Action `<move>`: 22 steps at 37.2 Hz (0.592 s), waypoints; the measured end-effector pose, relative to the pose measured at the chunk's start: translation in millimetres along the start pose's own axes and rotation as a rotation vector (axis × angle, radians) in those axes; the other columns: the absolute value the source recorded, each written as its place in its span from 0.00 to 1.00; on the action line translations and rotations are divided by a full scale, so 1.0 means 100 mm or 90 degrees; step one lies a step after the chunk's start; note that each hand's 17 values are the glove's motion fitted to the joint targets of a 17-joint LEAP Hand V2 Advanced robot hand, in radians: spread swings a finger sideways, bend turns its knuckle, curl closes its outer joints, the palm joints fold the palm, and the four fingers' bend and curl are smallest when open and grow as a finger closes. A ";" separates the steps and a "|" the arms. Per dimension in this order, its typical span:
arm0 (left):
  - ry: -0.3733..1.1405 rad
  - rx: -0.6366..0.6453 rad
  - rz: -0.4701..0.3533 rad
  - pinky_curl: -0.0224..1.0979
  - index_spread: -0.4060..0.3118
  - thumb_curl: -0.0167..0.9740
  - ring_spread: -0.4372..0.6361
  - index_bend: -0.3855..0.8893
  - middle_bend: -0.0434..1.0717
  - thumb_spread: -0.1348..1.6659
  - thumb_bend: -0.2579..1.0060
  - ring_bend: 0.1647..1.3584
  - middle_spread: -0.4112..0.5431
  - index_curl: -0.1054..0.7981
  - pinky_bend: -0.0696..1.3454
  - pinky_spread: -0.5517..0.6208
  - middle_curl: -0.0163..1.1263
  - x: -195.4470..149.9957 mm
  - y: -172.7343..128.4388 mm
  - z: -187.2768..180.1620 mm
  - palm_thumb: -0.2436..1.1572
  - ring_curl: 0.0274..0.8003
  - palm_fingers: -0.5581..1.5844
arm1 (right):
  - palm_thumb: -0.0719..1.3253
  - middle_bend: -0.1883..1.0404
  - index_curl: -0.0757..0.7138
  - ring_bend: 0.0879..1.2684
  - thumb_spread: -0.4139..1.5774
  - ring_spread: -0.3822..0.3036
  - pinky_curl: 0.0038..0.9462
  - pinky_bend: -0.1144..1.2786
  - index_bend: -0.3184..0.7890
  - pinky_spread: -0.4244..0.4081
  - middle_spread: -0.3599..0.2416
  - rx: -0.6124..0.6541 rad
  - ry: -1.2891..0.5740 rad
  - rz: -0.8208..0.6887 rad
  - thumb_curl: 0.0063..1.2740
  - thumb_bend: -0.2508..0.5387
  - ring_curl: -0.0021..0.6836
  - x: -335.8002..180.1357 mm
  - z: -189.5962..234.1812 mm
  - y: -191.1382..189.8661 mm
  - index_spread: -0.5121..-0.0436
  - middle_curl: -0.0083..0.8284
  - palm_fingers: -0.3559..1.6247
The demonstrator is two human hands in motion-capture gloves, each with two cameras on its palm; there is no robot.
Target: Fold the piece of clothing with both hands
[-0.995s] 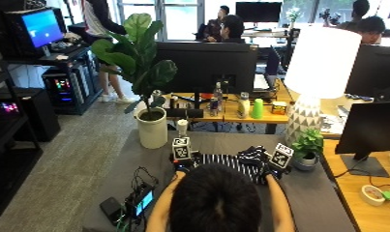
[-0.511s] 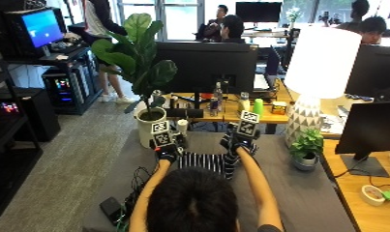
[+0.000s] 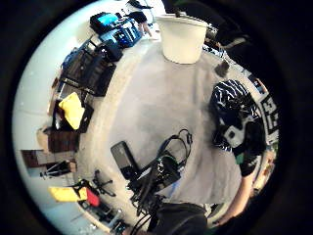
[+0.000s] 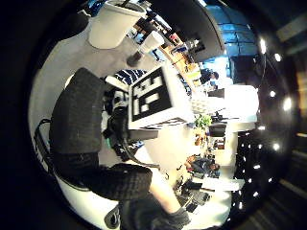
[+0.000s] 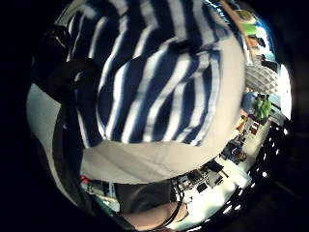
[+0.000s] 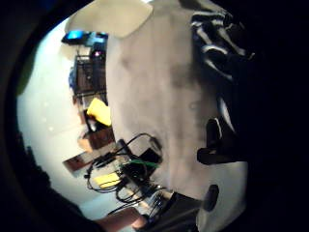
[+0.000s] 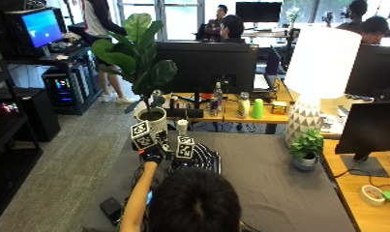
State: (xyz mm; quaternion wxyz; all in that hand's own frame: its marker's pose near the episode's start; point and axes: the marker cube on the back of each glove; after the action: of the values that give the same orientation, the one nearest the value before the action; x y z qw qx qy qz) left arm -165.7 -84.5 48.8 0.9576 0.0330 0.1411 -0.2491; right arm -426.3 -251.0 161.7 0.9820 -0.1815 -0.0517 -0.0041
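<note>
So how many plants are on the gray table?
2. A big leafy plant in a white pot stands at the far left corner, near the left hand. A small plant sits by the lamp on the right. The person's head may hide more.

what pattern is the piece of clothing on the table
Dark navy and white stripes on the piece of clothing; the pattern shows best in the right little finger side palm view.

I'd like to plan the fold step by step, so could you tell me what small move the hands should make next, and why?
Probably smooth the striped garment flat on the grey table before another fold. It lies bunched beside the white pot, with the right hand on it and the left hand at its edge; a crease made now would likely come out uneven.
</note>
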 end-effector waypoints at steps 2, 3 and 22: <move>-0.001 0.004 -0.010 0.33 0.43 0.21 0.49 0.45 0.17 0.86 0.22 0.31 0.47 0.56 0.27 0.58 0.25 -0.06 0.02 -0.04 0.33 0.40 0.47 | 0.79 0.33 0.21 0.61 0.53 0.22 0.53 0.75 0.25 0.20 0.44 -0.003 -0.016 -0.011 0.49 0.30 0.73 -0.08 0.08 -0.02 0.58 0.54 0.66; -0.003 0.005 -0.016 0.33 0.43 0.21 0.49 0.45 0.18 0.86 0.22 0.31 0.47 0.56 0.26 0.58 0.26 -0.10 0.04 -0.06 0.33 0.40 0.47 | 0.79 0.32 0.20 0.61 0.54 0.23 0.53 0.75 0.25 0.19 0.46 -0.004 -0.026 -0.016 0.48 0.30 0.73 -0.11 0.11 -0.02 0.58 0.54 0.65; -0.025 0.025 -0.042 0.33 0.42 0.21 0.48 0.44 0.17 0.89 0.21 0.30 0.46 0.57 0.25 0.56 0.25 -0.26 0.07 -0.21 0.35 0.39 0.48 | 0.68 0.31 0.16 0.59 0.73 0.30 0.47 0.72 0.33 0.23 0.53 0.137 -0.147 0.040 0.41 0.31 0.67 0.67 -1.28 0.48 0.59 0.52 0.62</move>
State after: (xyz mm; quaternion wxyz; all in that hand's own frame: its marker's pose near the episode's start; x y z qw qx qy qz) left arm -189.8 -63.4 36.2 0.9506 0.0421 0.1182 -0.2839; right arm -345.2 -251.4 32.9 0.9829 -0.0762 -0.1588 0.0530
